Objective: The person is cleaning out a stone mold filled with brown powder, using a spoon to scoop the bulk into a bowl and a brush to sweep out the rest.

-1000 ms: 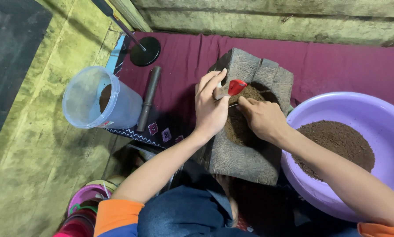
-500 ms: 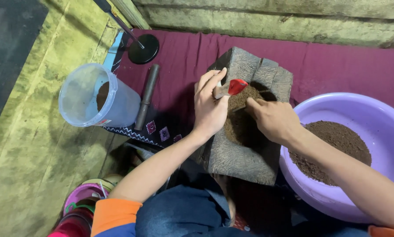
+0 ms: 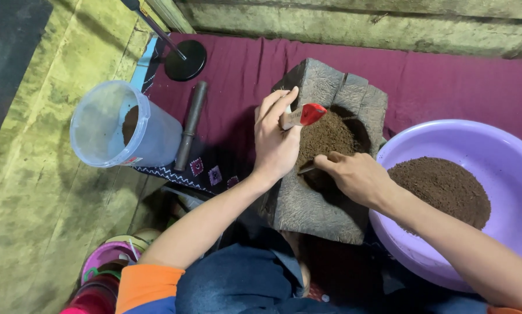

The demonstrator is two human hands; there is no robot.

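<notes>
Head view: brown powder [image 3: 325, 136] fills the stone mortar [image 3: 325, 203] at centre. Right hand [image 3: 354, 174] grips a thin scraper, gathering powder. Left hand [image 3: 275, 136] grasps a red-tipped tool at twelve o'clock. Next: steady scooping.

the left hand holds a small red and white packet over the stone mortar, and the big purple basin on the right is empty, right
Not quite. The head view shows the big purple plastic basin holds a heap of dark brown powder. The rest stands: the left hand holds the small red and white packet over the grey stone mortar.
</notes>
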